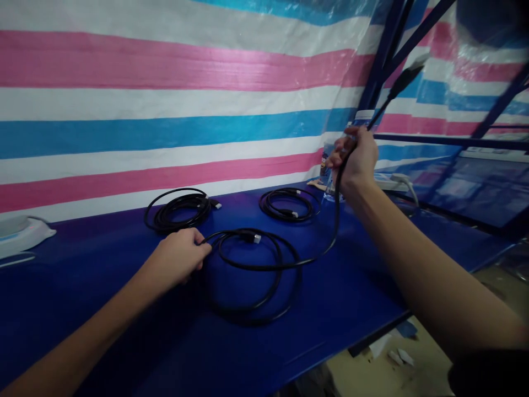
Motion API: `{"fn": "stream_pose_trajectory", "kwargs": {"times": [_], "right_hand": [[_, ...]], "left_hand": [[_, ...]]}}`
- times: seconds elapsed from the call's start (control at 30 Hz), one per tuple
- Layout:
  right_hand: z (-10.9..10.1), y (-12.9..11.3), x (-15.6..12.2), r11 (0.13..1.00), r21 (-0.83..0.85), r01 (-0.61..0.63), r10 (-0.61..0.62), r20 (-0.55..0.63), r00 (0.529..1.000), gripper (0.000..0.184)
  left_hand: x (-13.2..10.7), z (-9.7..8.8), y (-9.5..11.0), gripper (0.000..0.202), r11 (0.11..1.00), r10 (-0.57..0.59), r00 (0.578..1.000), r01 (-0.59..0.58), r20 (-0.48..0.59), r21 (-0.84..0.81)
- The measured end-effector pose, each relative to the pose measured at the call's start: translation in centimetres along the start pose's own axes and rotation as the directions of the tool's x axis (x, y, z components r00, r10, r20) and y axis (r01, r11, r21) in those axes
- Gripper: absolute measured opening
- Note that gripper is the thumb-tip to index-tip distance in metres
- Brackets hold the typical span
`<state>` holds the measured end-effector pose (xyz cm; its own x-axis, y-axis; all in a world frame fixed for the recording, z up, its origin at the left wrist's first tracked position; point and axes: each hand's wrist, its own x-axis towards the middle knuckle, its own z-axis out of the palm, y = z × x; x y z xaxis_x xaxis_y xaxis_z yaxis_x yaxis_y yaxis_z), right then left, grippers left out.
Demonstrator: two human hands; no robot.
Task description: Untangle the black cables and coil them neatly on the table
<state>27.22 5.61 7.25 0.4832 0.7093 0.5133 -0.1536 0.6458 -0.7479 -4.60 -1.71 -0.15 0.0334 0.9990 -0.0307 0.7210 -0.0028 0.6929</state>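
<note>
A black cable [264,264] lies in loose loops on the blue table [124,320], with one silver plug resting inside the coil. My left hand [182,258] is closed on the left edge of those loops, pressing them to the table. My right hand [357,157] is raised above the table's far right, fingers closed round the same cable near its other end. That end sticks up and to the right, and its plug [407,74] is blurred in the air.
Two more coiled black cables [177,209] [287,204] lie further back on the table. A white device [20,231] sits at the far left. A striped plastic sheet hangs behind, with a blue metal frame [388,49] at right. A white power strip [394,181] lies behind my right hand.
</note>
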Motion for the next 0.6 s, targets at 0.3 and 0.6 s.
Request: {"fn": "stream_pose_trajectory", "kwargs": {"times": [0.3,0.6], "right_hand": [[-0.6,-0.6,-0.9,0.972,-0.232,-0.023,0.113,0.379,0.918,0.018],[-0.3,0.3,-1.8,0.894,-0.448,-0.022,0.344,0.652,0.676,0.030]], "left_hand": [[-1.3,-1.9,2.2,0.005,0.613,0.113,0.989,-0.146,-0.096,-0.776],[-1.2,-1.9,2.0,0.024,0.665,0.232,0.888,-0.443,-0.397,-0.601]]}}
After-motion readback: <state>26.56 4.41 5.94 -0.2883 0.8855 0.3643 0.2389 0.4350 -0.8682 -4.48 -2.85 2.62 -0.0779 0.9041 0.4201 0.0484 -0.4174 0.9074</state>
